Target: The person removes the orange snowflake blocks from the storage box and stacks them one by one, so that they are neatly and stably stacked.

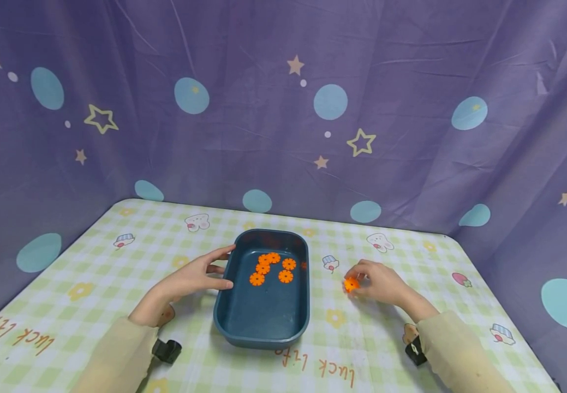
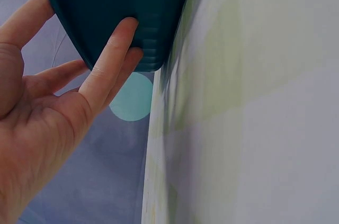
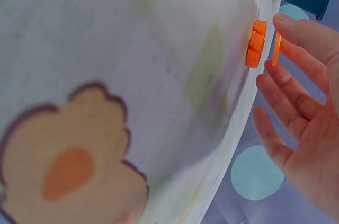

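A dark blue rectangular tub [image 1: 263, 316] stands on the table, with several orange flower-shaped discs [image 1: 256, 279] lying flat inside. My left hand [image 1: 192, 277] rests against its left side, fingers spread and mostly straight; in the left wrist view, fingertips [image 2: 127, 25] touch the outer wall. To the right of the tub, my right hand [image 1: 379, 281] is low over the table. It pinches one thin orange disc [image 3: 276, 49] between thumb and fingers. Just beside that disc, in the right wrist view, a small stack of orange discs [image 3: 256, 44] sits on the tablecloth.
A green-and-white checked tablecloth [image 1: 91, 322] with printed flowers, cupcakes and lettering covers the table. Behind it hangs a purple curtain [image 1: 263, 142] with stars and blue ovals. A black band [image 1: 167, 350] is at the left sleeve, another [image 1: 416, 352] at the right.
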The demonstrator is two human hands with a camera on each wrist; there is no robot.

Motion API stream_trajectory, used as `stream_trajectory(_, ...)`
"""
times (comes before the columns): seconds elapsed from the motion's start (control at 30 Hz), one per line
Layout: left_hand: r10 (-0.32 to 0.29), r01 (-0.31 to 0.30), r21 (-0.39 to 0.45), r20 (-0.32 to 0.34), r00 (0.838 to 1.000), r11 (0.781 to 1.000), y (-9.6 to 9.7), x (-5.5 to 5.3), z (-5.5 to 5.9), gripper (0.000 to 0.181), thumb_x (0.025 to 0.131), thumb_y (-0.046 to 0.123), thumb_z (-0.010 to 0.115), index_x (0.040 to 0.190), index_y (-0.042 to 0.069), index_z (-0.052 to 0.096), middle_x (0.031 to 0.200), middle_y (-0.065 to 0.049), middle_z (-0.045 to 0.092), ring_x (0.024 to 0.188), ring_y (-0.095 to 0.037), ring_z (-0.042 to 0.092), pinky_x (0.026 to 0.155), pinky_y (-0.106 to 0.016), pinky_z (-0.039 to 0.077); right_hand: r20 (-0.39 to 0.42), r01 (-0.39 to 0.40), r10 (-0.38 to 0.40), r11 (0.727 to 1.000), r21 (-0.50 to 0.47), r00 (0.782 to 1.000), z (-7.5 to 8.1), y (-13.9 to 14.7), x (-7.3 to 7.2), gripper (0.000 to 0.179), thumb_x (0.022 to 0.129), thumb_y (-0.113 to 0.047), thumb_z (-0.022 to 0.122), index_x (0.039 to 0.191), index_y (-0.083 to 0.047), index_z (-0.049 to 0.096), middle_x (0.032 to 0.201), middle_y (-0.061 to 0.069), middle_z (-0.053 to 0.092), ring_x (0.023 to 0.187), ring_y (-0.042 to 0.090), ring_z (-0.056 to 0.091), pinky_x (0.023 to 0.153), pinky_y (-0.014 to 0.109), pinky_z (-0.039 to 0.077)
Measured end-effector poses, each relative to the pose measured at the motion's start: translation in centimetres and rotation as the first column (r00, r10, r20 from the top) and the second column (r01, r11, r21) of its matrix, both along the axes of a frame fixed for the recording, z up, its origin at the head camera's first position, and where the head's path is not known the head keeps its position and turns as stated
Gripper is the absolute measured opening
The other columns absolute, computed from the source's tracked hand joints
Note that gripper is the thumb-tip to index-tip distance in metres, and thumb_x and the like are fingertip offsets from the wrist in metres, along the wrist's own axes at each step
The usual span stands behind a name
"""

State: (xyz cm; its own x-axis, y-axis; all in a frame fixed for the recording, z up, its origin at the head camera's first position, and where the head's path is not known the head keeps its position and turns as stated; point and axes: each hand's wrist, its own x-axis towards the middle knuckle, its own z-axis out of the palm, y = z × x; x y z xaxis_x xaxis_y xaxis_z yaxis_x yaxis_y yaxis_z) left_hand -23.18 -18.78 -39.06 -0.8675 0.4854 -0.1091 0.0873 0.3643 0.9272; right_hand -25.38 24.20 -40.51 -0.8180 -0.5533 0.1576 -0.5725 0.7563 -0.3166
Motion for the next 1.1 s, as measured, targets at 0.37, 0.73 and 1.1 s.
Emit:
stream_trajectory(0.37, -0.006, 0.006, -0.004, -0.010, 1.000, 1.000, -0.07, -0.02, -0.07, 0.081, 0.081, 0.023, 0.069, 0.146, 0.023, 0.020, 0.147, -0.017, 0.020, 0.125, -0.041, 0.034, 0.083, -0.037, 0.050, 0.035, 0.023, -0.023, 1.000, 0.007, 0.999, -0.42, 0.35, -0.08, 0.027, 0.071, -0.031, 0.077, 0.095, -0.026, 0.068, 0.088, -0.013, 0.057, 0.079, 0.009, 0.055, 0.070, 0.026, 0.046)
stream_trajectory(0.73, -0.010, 0.010, -0.005, -0.016, 1.000, 1.000, -0.10, -0.04, -0.02, 0.081, 0.081, 0.023, 0.069, 0.146, 0.023, 0.019, 0.147, -0.017, 0.020, 0.126, -0.041, 0.034, 0.084, -0.037, 0.050, 0.047, 0.027, -0.027, 1.000, 0.001, 0.999, -0.39, 0.35, 0.07, 0.028, 0.070, -0.031, 0.078, 0.095, -0.025, 0.068, 0.088, -0.011, 0.057, 0.078, 0.010, 0.056, 0.070, 0.027, 0.046)
stream_trajectory(1.1, -0.005, 0.005, -0.005, -0.005, 1.000, 1.000, -0.05, -0.01, 0.08, 0.081, 0.082, 0.022, 0.069, 0.146, 0.024, 0.019, 0.148, -0.016, 0.019, 0.127, -0.040, 0.033, 0.084, -0.038, 0.050, 0.051, 0.034, -0.035, 0.999, 0.017, 0.998, -0.45, 0.35, -0.04, 0.028, 0.070, -0.033, 0.077, 0.095, -0.025, 0.068, 0.086, -0.012, 0.057, 0.076, 0.009, 0.054, 0.068, 0.026, 0.045)
